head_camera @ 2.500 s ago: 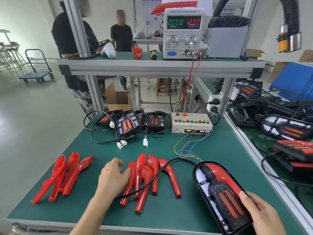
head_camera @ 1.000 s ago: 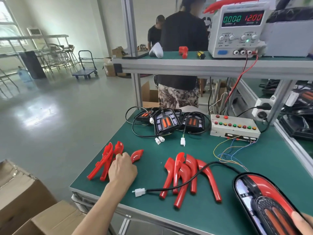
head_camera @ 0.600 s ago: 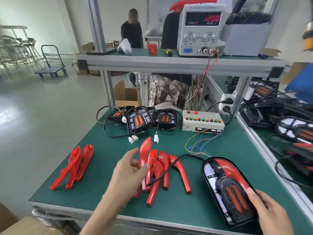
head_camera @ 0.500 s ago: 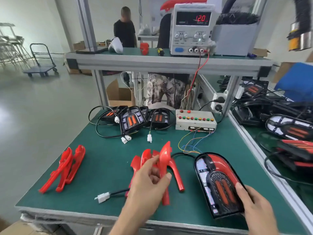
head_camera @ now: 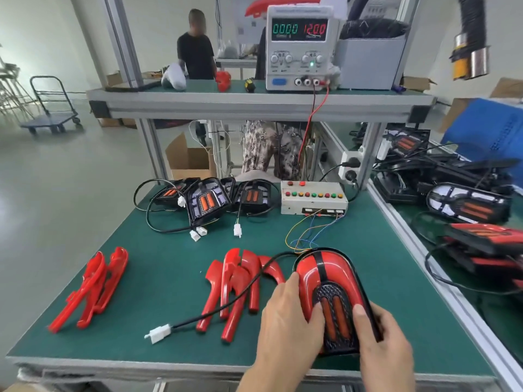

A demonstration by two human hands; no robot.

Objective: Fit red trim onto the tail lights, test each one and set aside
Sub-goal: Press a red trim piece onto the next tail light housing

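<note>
A tail light [head_camera: 331, 278] lies near the front of the green bench [head_camera: 169, 258], with red trim on both sides of its black centre strip. My left hand [head_camera: 285, 315] presses on its left red trim piece. My right hand [head_camera: 382, 335] grips its lower right edge, thumb on top. Its black cable runs left to a white connector [head_camera: 158, 333] lying on the mat. A pile of loose red trim pieces [head_camera: 237, 284] sits just left of the light, and two more red trim pieces [head_camera: 93, 287] lie at the far left.
Several untrimmed tail lights [head_camera: 209, 199] with cables sit at the back by a button test box [head_camera: 312, 197]. A power supply [head_camera: 300, 46] stands on the shelf. Finished lights [head_camera: 469, 206] are piled on the right bench. A person [head_camera: 195, 49] stands behind.
My left hand carried a red trim piece from the left pile to the tail light and now presses it onto the light's left side. My right hand stayed on the light.
</note>
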